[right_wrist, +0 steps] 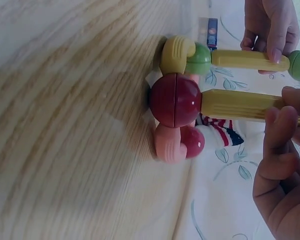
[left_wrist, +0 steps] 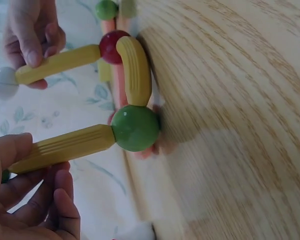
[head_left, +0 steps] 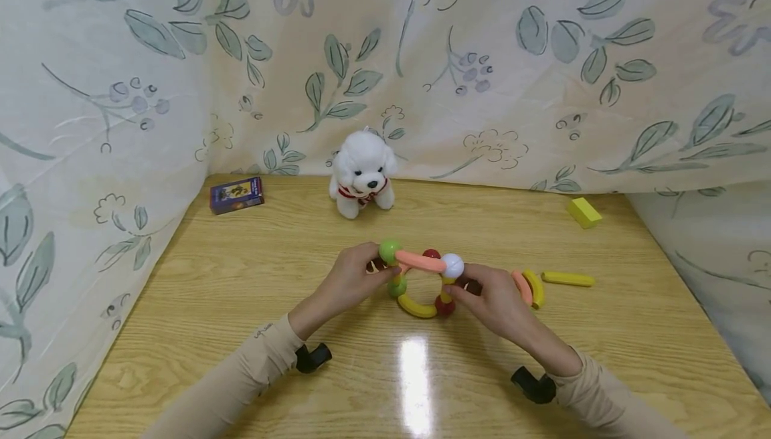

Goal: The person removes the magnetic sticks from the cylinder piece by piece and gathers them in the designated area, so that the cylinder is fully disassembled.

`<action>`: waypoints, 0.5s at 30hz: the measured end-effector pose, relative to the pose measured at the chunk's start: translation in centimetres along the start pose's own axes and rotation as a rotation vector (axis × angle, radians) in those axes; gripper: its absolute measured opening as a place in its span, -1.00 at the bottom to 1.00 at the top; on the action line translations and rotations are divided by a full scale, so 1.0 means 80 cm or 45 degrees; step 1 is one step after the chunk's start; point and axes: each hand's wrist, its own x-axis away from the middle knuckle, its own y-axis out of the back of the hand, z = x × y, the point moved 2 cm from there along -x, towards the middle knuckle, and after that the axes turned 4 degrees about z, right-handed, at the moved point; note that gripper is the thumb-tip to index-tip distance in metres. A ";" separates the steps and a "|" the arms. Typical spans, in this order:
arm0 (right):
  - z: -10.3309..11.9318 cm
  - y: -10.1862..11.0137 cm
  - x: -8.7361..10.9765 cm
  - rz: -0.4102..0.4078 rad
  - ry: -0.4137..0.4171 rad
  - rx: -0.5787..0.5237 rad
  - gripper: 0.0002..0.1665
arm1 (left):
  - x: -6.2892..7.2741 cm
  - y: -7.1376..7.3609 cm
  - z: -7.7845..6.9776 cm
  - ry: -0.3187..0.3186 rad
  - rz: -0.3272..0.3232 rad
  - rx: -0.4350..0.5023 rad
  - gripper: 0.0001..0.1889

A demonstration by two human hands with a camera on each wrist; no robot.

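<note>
A frame of toy building rods and balls stands on the table between the two hands. My left hand (head_left: 355, 278) pinches its left upright yellow rod (left_wrist: 70, 146), which joins an upper green ball (head_left: 390, 251) to a lower green ball (left_wrist: 135, 128). On the other side my right hand (head_left: 496, 295) pinches a second yellow rod (right_wrist: 240, 104), between a white ball (head_left: 453, 266) and a red ball (right_wrist: 175, 100). Across the top runs a pink rod (head_left: 419, 261). A curved yellow rod (head_left: 417, 307) links the lower balls at the front, and another red ball (head_left: 431, 255) shows behind.
A white plush dog (head_left: 364, 171) stands behind the frame. Right of the right hand lie a curved pink rod (head_left: 521, 287), a curved yellow piece (head_left: 533, 289) and a straight yellow rod (head_left: 568, 279). Farther back are a yellow block (head_left: 584, 213) and a small dark box (head_left: 237, 195).
</note>
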 end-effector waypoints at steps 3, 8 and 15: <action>0.000 0.002 -0.001 -0.011 -0.018 0.028 -0.87 | -0.001 0.000 -0.001 -0.003 0.016 0.001 -0.84; -0.003 0.003 -0.006 0.017 -0.064 0.033 -0.88 | 0.000 0.002 -0.002 0.014 0.032 0.028 -0.83; -0.007 0.002 -0.010 0.038 -0.085 0.009 -0.91 | 0.003 0.003 -0.003 0.036 0.057 0.062 -0.81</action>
